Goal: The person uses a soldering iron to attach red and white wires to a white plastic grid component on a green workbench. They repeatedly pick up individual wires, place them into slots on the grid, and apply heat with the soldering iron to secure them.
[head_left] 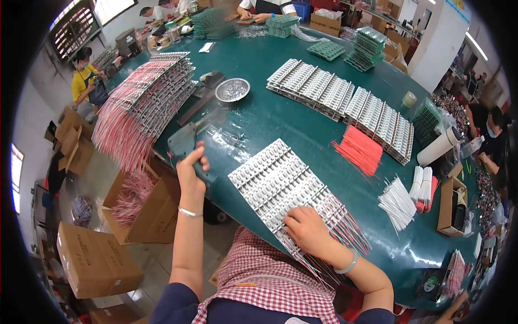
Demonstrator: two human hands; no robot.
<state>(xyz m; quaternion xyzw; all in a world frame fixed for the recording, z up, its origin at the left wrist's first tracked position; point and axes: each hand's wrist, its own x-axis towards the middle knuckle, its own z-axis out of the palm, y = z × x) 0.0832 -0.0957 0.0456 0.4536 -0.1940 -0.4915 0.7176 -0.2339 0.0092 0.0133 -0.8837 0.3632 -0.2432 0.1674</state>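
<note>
Our right hand [308, 231] presses flat, fingers loose, on the white connector rack [280, 186] at the table's [280, 116] near edge; left hand [190, 171] is clenched on a grey tool [186, 141] just beyond. Risk, we'd say: rack w/ thin wires overhangs the edge, so a slip could drop it.

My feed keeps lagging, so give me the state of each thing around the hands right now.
left hand: raised, gripping the grey tool
grey tool: held above the table edge
right hand: flat on the white parts panel
white parts panel: lying flat, wires trailing
metal bowl: upright, holding small parts
</note>
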